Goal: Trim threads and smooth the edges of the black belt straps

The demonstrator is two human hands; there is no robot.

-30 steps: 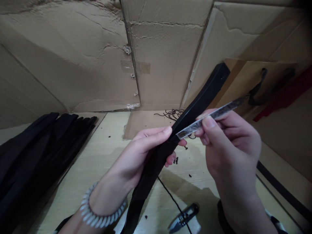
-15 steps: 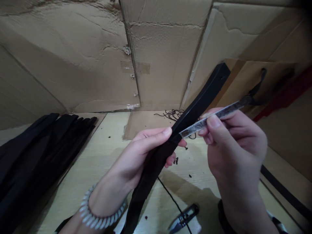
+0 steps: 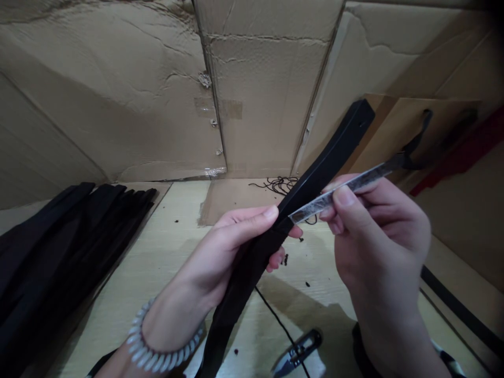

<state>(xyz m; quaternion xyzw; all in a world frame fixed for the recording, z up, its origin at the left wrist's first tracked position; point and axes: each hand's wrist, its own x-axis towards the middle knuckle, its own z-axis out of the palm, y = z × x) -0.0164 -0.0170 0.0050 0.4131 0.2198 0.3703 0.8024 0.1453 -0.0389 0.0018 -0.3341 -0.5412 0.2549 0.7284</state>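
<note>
1. Creased cardboard panels [image 3: 118, 105] wall in a pale wooden table [image 3: 157, 262] flecked with black thread scraps.
2. The left hand [image 3: 220, 252], a coiled bracelet [image 3: 157, 354] at its wrist, is closed around a long black strap [image 3: 331, 152], which runs from six o'clock up toward two o'clock.
3. The right hand [image 3: 378, 241], at three o'clock, pinches a thin translucent strip [image 3: 354, 184]; its near tip meets the strap beside the left fingertips.
4. Thread snips [image 3: 297, 352] lie at six o'clock; a pile of black straps [image 3: 59, 247] rests at nine o'clock.
5. Loose black threads [image 3: 277, 185] sit at twelve o'clock behind the hands.
</note>
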